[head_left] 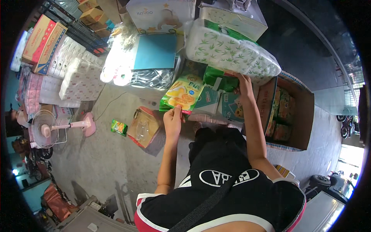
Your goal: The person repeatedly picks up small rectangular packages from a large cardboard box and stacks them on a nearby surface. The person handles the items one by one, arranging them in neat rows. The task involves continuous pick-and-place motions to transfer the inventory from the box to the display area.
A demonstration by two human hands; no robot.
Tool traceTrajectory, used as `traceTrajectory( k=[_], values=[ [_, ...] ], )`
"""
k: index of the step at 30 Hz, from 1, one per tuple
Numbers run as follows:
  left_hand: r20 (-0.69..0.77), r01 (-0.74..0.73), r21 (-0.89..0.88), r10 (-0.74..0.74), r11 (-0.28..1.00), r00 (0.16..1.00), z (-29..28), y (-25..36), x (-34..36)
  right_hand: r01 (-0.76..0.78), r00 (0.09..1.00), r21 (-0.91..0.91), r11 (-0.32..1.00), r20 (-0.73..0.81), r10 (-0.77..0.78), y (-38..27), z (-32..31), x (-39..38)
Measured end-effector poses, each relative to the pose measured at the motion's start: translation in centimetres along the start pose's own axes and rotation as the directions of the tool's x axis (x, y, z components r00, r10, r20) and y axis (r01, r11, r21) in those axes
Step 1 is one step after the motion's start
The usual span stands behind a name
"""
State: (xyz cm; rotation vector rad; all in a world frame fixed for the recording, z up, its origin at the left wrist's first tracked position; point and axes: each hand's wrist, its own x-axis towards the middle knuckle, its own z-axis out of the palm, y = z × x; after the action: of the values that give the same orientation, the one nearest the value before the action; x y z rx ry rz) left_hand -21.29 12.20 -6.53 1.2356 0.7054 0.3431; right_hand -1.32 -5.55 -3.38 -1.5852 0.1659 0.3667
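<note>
My left hand (172, 120) pinches the lower edge of a yellow and green snack bag (184, 92) with pictures of round biscuits on it. The bag is tilted, its front facing up. On the right, my right hand (243, 86) grips the edge of a dark green packet (216, 79) with a pale strip across it. This packet lies beside the snack bag, close below a big leaf-patterned pack (232, 54). Teal boxes (232, 105) sit under both hands. My right fingertips are partly hidden.
An open carton (305, 116) with several green and orange packs stands at my right. A teal folder (155, 52) lies on a plastic tub ahead. On the floor at left are a small green packet (119, 127), an open box (143, 127) and a pink fan (89, 124).
</note>
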Motion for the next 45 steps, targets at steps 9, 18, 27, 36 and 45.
traceTrajectory(
  k=[9, 18, 27, 36, 45],
  values=[
    [-0.059, 0.01, 0.137, -0.002, 0.991, 0.998, -1.5, -0.7, -0.9, -0.075, 0.984, 0.111, 0.991, 0.17, 0.055, -2.6, -0.5, -1.0],
    [0.036, 0.067, 0.146, -0.073, 0.987, 0.997, -1.7, -2.7, -1.3, -0.007, 0.99, 0.303, 0.953, -0.133, 0.049, -3.2, -2.4, -0.7],
    [0.144, 0.08, 0.306, -0.13, 0.949, 0.981, -0.9, -4.2, -0.4, 0.304, 0.942, 0.368, 0.879, -0.255, -0.219, -0.5, -1.8, 2.5],
    [0.241, 0.085, 0.296, -0.16, 0.951, 0.957, 1.0, -7.1, -1.2, 0.504, 0.859, 0.16, 0.849, -0.192, -0.474, 5.8, -2.2, -1.5],
    [0.234, 0.158, 0.118, -0.182, 0.98, 0.955, 2.9, -6.4, -1.4, 0.145, 0.981, -0.383, 0.913, 0.176, -0.082, 15.8, -9.0, -7.7]
  ],
)
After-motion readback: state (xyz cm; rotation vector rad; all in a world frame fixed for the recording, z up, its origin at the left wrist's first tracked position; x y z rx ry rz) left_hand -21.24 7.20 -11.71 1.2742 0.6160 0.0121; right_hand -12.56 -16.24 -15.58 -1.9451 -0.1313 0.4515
